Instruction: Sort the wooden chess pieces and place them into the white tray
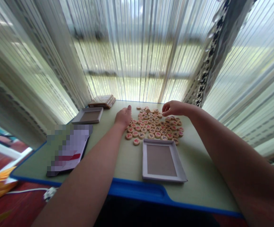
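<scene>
Many round wooden Chinese chess pieces (147, 126) with red and dark characters lie spread across the middle of the table, mostly flat, some stacked or overlapping at the back and right. My left hand (124, 117) rests at the left edge of the spread, thumb raised; its other fingers are hidden behind it. At the back right, my right hand (171, 108) hovers over the pieces with bent fingers slightly apart. Its fingertips are close to a piece (160, 115), and I see nothing held. In front of the pieces lies a shallow grey-white box tray (147, 162).
A second shallow box part (97, 119) sits at the back left, near stacked books or boxes (101, 100). A tablet-like device (74, 151), partly pixelated, lies at left. The table (203, 176) has a blue edge. String curtains (137, 63) hang behind it.
</scene>
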The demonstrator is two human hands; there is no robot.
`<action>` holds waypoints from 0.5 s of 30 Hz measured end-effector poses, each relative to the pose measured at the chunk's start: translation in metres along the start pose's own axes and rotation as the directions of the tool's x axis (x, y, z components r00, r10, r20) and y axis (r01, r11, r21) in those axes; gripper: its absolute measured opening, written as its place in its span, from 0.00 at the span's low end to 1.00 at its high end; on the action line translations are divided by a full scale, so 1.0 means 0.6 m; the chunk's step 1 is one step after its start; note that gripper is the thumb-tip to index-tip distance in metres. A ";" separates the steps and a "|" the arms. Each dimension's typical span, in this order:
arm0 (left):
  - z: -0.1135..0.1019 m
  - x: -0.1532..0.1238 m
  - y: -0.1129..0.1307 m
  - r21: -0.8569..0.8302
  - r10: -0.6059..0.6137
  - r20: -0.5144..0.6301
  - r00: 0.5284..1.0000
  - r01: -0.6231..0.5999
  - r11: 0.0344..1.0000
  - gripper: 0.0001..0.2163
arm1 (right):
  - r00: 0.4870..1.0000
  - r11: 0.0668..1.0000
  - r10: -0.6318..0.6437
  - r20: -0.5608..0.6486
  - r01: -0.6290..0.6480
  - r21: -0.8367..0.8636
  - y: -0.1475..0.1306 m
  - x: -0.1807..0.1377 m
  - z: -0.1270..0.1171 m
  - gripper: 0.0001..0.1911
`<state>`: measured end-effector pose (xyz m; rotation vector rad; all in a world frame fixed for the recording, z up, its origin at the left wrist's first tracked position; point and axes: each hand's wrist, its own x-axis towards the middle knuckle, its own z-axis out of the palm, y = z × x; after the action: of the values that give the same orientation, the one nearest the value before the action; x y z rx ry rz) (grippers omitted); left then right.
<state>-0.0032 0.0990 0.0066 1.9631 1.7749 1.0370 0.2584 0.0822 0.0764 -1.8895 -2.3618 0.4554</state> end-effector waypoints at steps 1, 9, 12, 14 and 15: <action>0.000 0.000 0.000 -0.003 0.000 -0.002 1.000 0.000 1.000 0.26 | 1.000 1.000 -0.018 0.016 0.018 -0.007 0.000 0.001 0.000 0.13; 0.000 0.001 -0.003 0.018 0.026 0.010 1.000 -0.026 1.000 0.26 | 0.991 0.981 -0.028 0.127 0.052 -0.189 -0.013 0.002 0.006 0.21; 0.003 0.002 -0.005 0.009 0.017 -0.004 1.000 -0.017 1.000 0.27 | 0.985 0.992 0.009 0.175 0.014 -0.128 -0.017 -0.004 0.003 0.19; 0.004 0.002 -0.006 -0.002 0.016 -0.015 1.000 -0.016 1.000 0.26 | 0.983 0.995 0.001 0.183 0.018 -0.102 -0.019 -0.006 0.002 0.17; 0.004 0.002 -0.006 -0.007 0.018 -0.017 1.000 -0.018 1.000 0.26 | 0.983 0.995 -0.007 0.186 0.026 -0.101 -0.019 -0.006 0.001 0.17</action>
<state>-0.0044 0.1017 0.0031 1.9758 1.7631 1.0671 0.2482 0.0761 0.0794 -1.9477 -2.5627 0.5398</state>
